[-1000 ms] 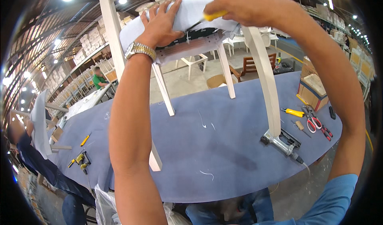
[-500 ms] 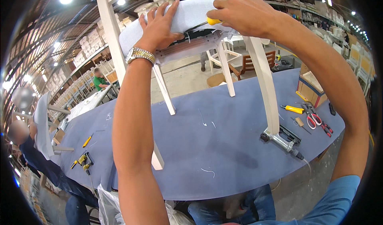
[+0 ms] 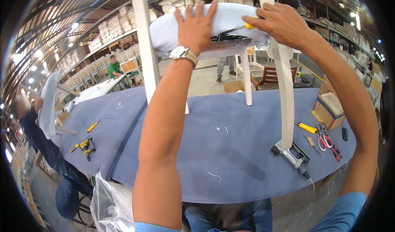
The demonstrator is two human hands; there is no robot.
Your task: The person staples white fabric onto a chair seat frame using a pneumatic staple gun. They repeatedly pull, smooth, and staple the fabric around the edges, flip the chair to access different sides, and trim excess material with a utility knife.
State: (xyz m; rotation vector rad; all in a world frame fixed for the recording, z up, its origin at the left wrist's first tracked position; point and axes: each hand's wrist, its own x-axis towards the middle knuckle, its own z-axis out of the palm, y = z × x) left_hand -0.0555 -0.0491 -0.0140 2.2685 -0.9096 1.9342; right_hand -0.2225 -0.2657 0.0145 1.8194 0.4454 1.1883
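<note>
A pale wooden chair stands on the blue-grey table, its light-blue padded seat [image 3: 234,16] raised toward me. My left hand [image 3: 195,32] lies on the padding with fingers spread. In my closed right hand [image 3: 284,24] is a yellow-handled screwdriver [image 3: 249,25]. Its thin metal shaft points left along the lower edge of the seat cover, at a dark gap between fabric and frame. The tip is hard to make out beside my left hand. A front chair leg [image 3: 284,96] comes down below my right hand.
A silver staple gun [image 3: 290,156] lies by that leg. Further right are a yellow cutter [image 3: 306,128], red-handled scissors [image 3: 325,139] and a cardboard box [image 3: 329,108]. A yellow-black staple gun [image 3: 86,147] lies left, near a co-worker [image 3: 37,133] handling another seat.
The chair and both hands sit further right in view. My left hand now lies flatter on the padding, and more of the screwdriver shaft shows. My right hand still grips the handle.
</note>
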